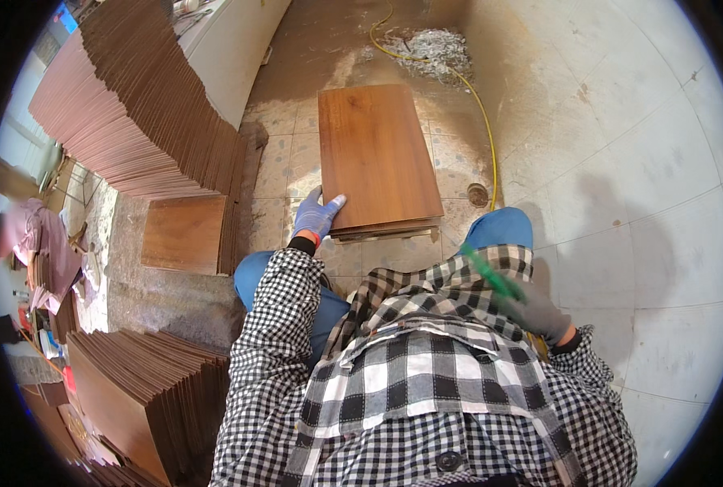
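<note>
A stack of reddish-brown wood-grain boards [380, 154] lies on the tiled floor in front of me, between my knees and the far wall. My left hand [317, 215], in a blue-grey glove, is at the near left corner of the top board. Its thumb lies on the board's face, and the fingers grip along the left edge. To the right, near my right thigh, my right hand [540, 312] wears a grey glove and is closed around a green stick-like tool [495, 276]. Motion blurs that tool, so its kind cannot be made out.
Tall leaning rows of boards [154, 97] stand at the left, with more boards [146, 398] at the lower left. A yellow hose [490, 134] runs along the pale right wall [621, 203]. Whitish scraps [434, 53] lie beyond the stack. Another person [45, 243] is at far left.
</note>
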The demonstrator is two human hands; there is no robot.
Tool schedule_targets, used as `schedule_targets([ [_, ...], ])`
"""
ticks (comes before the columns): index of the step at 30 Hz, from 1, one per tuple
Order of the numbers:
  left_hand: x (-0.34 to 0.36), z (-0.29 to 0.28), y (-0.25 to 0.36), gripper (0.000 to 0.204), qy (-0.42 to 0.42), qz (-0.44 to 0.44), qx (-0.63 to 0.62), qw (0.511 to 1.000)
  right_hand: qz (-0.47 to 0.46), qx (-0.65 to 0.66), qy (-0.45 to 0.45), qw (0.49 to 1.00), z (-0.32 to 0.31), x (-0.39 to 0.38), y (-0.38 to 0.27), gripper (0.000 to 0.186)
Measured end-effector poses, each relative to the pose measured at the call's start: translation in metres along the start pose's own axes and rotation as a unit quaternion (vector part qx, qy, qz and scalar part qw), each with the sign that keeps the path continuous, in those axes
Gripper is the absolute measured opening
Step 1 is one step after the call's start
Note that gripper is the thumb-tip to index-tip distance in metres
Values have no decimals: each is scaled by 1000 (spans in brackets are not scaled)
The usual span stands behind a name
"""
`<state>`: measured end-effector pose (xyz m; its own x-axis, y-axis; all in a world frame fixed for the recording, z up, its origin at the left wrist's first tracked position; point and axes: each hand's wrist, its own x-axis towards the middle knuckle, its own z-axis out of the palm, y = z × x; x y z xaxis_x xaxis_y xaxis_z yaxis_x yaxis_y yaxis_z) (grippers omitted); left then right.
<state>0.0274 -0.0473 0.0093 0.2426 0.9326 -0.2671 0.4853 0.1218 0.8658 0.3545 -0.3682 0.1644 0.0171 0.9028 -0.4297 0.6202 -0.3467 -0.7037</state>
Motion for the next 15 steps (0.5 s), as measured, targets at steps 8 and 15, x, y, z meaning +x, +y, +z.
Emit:
schedule_targets([
  [8,14,-8,-26,48,62,-43,-18,997,-121,-44,-43,991,1,49,-21,65],
  [15,4,-20,-16,46,-13,-84,-149,985,-73,184,102,975,1,169,-10,49],
])
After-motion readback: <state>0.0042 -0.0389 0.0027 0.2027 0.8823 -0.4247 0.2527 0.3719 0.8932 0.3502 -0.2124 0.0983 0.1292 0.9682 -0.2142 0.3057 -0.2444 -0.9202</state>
